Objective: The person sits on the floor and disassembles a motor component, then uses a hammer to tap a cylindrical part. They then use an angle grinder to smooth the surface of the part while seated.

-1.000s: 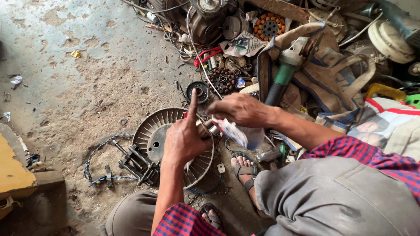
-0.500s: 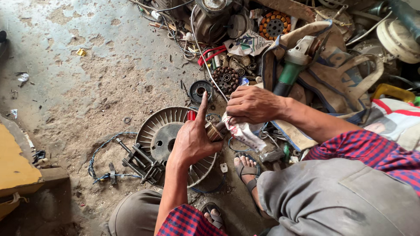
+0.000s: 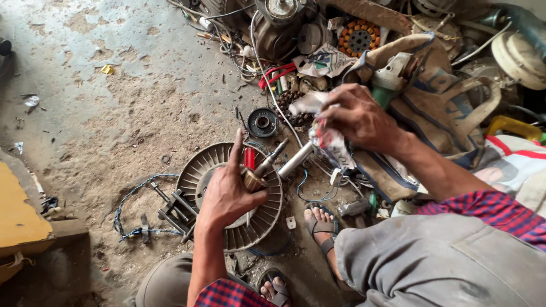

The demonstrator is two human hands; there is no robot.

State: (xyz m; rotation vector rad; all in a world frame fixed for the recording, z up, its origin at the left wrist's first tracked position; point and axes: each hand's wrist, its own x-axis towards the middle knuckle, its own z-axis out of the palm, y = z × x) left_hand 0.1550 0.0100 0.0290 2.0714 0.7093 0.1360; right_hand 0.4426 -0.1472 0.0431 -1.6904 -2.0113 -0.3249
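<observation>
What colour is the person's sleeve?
Red and blue checks on the sleeve, clearest in the head view.

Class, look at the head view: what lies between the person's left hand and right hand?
In the head view, a grey metal shaft spans the gap from the left hand to the crumpled plastic wrapper under the right hand; below it lies the finned round fan disc.

Two hands: left (image 3: pixel 227 196), right (image 3: pixel 355 116). One finned disc (image 3: pixel 196 176), one shaft (image 3: pixel 296 160), two sandalled feet (image 3: pixel 319 224), one grinder (image 3: pixel 392 77) at one o'clock.
</observation>
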